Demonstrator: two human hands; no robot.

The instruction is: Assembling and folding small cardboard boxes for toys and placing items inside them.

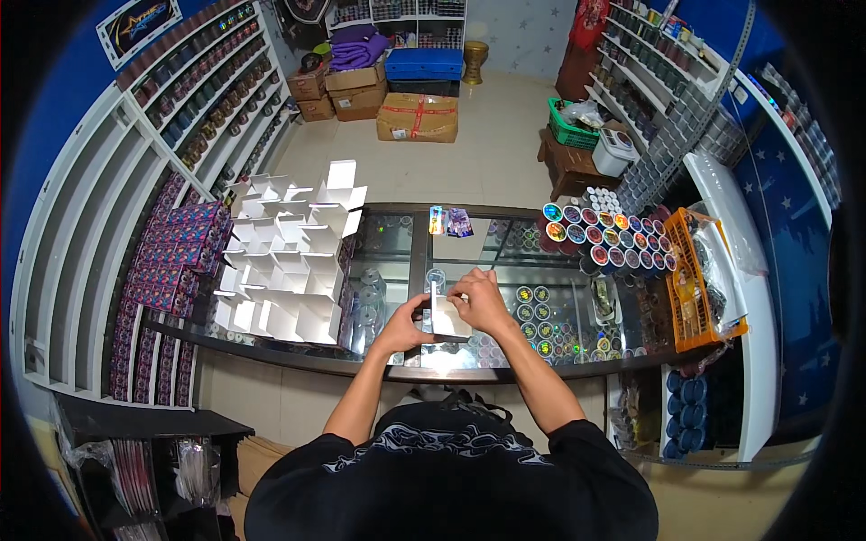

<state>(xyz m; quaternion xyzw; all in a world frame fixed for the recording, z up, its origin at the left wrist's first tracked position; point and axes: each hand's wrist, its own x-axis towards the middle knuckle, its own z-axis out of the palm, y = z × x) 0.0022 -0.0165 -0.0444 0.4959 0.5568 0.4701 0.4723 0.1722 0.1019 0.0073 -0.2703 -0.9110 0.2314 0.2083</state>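
From where I stood, a white box (450, 322) was in front of the person, over the near middle of the glass-topped desk (469, 372). The left hand (405, 326) was grasping its left side, thumb and fingers around the wall. The right hand (481, 299) had its fingers bent at the box's upper part; I couldn't tell whether they pinched a flap or only pressed there. A small clear round piece (436, 276) lay just beyond the box.

As far as I could judge, the work was partway through: a large batch of white boxes (287, 275) stood at the left with flaps up, none that I could make out closed, while the one in hand looked unfinished. The round-lidded containers (622, 239) at the right stood grouped outside any box, with small white round pieces (603, 198) behind them. What the open boxes held, I couldn't see.

Patterned purple boxes (171, 261) were stacked left of the white ones. A few colourful cards (451, 222) lay at the desk's far edge, and an orange basket (678, 311) took up the right end. Between the two groups, nothing seemed to block the hands, though the open flaps crowded the left side.
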